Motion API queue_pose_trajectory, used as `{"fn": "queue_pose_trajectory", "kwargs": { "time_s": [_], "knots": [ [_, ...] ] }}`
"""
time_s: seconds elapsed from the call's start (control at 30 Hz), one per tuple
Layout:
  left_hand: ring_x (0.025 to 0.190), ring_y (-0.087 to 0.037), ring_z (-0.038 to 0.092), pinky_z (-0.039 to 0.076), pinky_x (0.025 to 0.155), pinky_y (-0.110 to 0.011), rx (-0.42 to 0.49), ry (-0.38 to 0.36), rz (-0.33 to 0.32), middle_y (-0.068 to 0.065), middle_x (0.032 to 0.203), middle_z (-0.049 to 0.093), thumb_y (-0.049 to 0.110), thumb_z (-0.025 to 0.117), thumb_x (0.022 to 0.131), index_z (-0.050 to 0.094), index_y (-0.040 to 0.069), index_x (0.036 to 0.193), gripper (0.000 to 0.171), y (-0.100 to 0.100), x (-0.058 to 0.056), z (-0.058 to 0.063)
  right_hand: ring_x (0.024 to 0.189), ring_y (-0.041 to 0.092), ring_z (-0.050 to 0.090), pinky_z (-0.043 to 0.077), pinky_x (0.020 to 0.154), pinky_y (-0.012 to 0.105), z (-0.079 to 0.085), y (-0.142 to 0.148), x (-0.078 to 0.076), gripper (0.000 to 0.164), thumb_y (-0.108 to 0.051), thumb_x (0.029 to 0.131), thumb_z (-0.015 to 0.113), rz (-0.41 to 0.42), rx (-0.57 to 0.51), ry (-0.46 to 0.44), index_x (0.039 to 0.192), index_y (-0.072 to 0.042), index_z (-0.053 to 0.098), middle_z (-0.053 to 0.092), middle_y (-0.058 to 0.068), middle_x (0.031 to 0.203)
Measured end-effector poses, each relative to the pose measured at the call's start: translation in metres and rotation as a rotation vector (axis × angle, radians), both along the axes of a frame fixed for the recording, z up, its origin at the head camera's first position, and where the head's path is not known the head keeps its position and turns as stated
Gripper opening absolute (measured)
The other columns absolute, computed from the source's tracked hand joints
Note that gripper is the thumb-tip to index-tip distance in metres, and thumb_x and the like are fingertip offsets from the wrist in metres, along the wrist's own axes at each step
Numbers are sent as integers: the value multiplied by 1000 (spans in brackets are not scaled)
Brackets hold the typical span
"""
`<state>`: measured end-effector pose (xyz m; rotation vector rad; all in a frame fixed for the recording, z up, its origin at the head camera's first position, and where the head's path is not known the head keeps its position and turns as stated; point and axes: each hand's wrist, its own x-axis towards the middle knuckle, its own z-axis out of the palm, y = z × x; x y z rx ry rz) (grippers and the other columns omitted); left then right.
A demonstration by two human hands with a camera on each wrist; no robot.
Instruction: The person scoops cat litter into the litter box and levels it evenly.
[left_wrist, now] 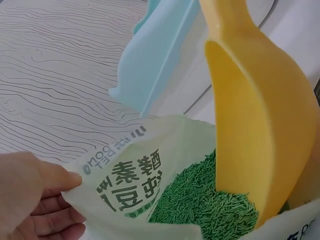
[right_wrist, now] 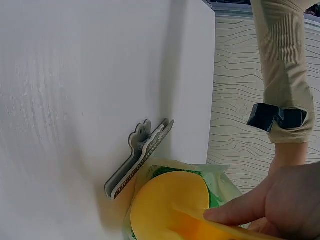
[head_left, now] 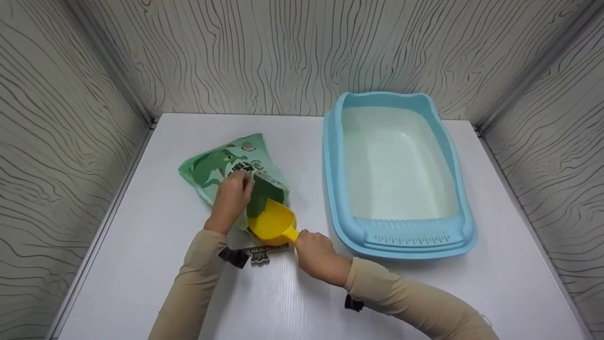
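A green bag [head_left: 214, 165] of green pellets [left_wrist: 195, 200] lies on the table at the left, its mouth pulled wide. My left hand [head_left: 232, 196] pinches the upper edge of that mouth between thumb and fingers. In my right hand [head_left: 318, 257] is the handle of a yellow scoop [head_left: 273, 222]. The scoop's front end is inside the bag, and its lip sits in the pellets in the left wrist view. A metal clip [right_wrist: 135, 160] lies on the table beside the bag's mouth, partly under the scoop in the head view.
A light blue litter box [head_left: 332, 189] with a whitish inside stands to the right of the bag. Slots run across its near ledge [head_left: 410, 231]. Patterned panels [head_left: 283, 56] enclose the white table [head_left: 292, 293] at the back and both sides.
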<state>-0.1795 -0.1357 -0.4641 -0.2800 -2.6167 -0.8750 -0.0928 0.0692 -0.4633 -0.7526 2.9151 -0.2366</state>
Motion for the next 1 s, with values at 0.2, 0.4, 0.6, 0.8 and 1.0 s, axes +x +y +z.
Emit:
{"fn": "queue_pose_trajectory", "kwargs": {
  "time_s": [0.2, 0.4, 0.6, 0.8, 1.0],
  "knots": [
    [72, -23, 54, 48, 64, -32, 49, -31, -1, -16, 82, 59, 5, 58, 94, 59, -3, 92, 9, 0, -13, 0, 60, 20, 56, 49, 54, 31, -2, -1, -8, 4, -1, 86, 60, -32, -18, -55, 84, 2, 62, 59, 11, 71],
    [77, -24, 53, 48, 70, -32, 80, -78, 21, -16, 86, 58, 7, 56, 95, 58, -4, 97, 11, -2, -27, 1, 59, 18, 49, 46, 55, 29, 1, -4, -22, 7, -2, 87, 57, -63, -63, -114, 88, 2, 63, 59, 11, 72],
    [78, -26, 57, 51, 73, -36, 61, -139, -9, -18, 86, 63, 7, 57, 95, 62, -4, 93, 12, -7, -28, 9, 59, 20, 51, 49, 56, 32, 3, -6, -31, 6, -3, 86, 59, -64, -41, -80, 84, 1, 63, 60, 12, 71],
    [82, -28, 62, 54, 78, -40, 57, -214, -36, -20, 90, 69, 7, 59, 93, 66, -4, 93, 13, -13, -22, 14, 59, 21, 53, 50, 56, 33, -7, -2, -28, 9, -8, 88, 58, -120, -12, -84, 84, 0, 60, 57, 10, 68],
    [85, -29, 66, 56, 80, -41, 31, -231, -39, -20, 92, 71, 6, 61, 92, 69, -4, 94, 13, -13, -21, 16, 55, 21, 52, 45, 50, 32, -24, 0, -22, 19, -17, 90, 58, -198, -41, -27, 84, 1, 57, 56, 10, 66]
  ]
}}
